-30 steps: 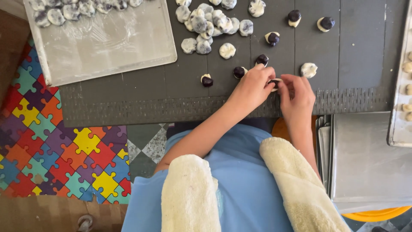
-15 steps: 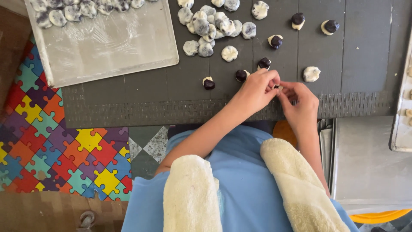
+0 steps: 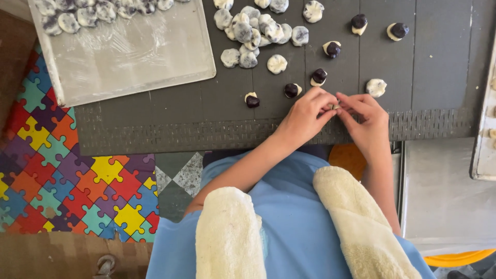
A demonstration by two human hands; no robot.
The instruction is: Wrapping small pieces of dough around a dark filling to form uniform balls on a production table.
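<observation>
My left hand [image 3: 306,114] and right hand [image 3: 366,116] meet at the near edge of the dark desk [image 3: 444,77]; both are closed at the fingertips on one small pale dough piece [image 3: 335,107], pinched between them just above the woven strip along the desk's edge. Compared with a second ago, my hands sit a little lower and nearer to me, and the piece shows less between the fingers; I judge the dough is being closed round its filling, this piece nearly sealed.

Count on the desk: five open pieces showing a dark filling ball on pale dough, at [image 3: 252,99], [image 3: 292,90], [image 3: 319,76], [image 3: 332,48] and [image 3: 359,22], with a sixth at [image 3: 398,30]; these have not moved. One closed pale ball [image 3: 376,87] lies just beyond my right hand; one more [image 3: 277,63] lies beside the cluster. The cluster of marbled closed balls [image 3: 253,28] holds roughly a dozen; overlaps prevent an exact count. One separate ball [image 3: 313,10] sits at the top.

One metal tray [image 3: 129,57] at upper left carries a row of marbled balls along its far edge, partly cut off; count not possible. Two cream towels [image 3: 227,232] lie across my lap; one puzzle-pattern floor mat [image 3: 57,170] lies to the left.
</observation>
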